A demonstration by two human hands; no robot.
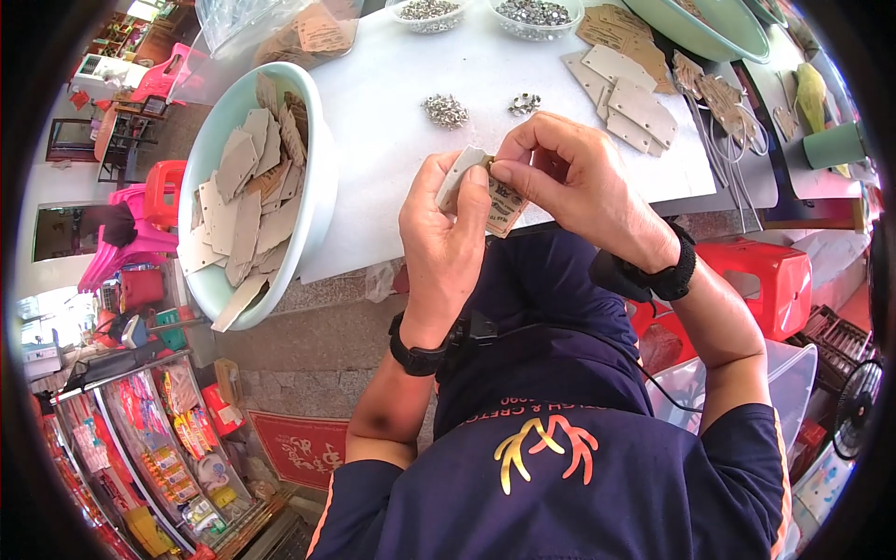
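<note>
Above the table's near edge, my left hand (442, 219) is closed on a printed card tag (505, 211) with a tan face. A grey, holed piece (455, 179) shows between the same thumb and fingers; whether it is part of that tag I cannot tell. My right hand (583, 182) meets the tag's upper edge, thumb and forefinger pinched together. Something tiny and dark shows at those fingertips, too small to name. Just beyond my hands lie a pile of small silvery metal fasteners (446, 111) and a smaller pile of metal fasteners (525, 104).
A pale green basin (322, 187) of similar tags stands at the left. Grey tags (642, 114) lie stacked at the right, near strung tags (723, 98) with cords. Two clear tubs (537, 23) of metal parts sit at the back. A red stool (761, 280) stands at my right.
</note>
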